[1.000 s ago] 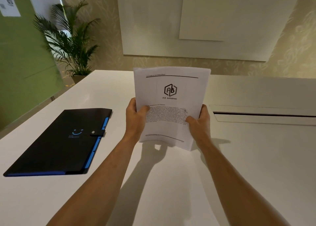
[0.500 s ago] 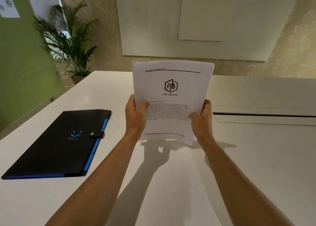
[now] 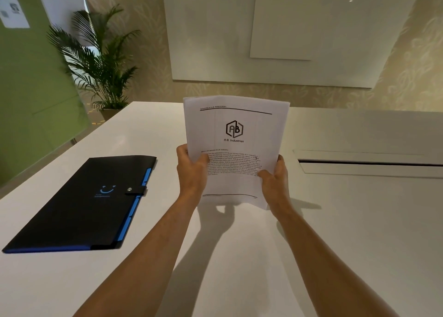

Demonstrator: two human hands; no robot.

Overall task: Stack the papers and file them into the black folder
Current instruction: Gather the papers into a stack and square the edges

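Observation:
A stack of white printed papers with a hexagon logo on the top sheet stands upright above the white table, its lower edge close to the tabletop. My left hand grips the stack's left edge and my right hand grips its right edge, thumbs on the front sheet. The black folder with blue tabs lies flat on the table to the left of my hands, its snap strap fastened.
A long cable slot is set into the table at the right. A potted palm stands beyond the table's far left corner, beside a green wall. A whiteboard hangs on the back wall.
The papers rose slightly between my hands and have come back down toward the table. The folder has not moved.

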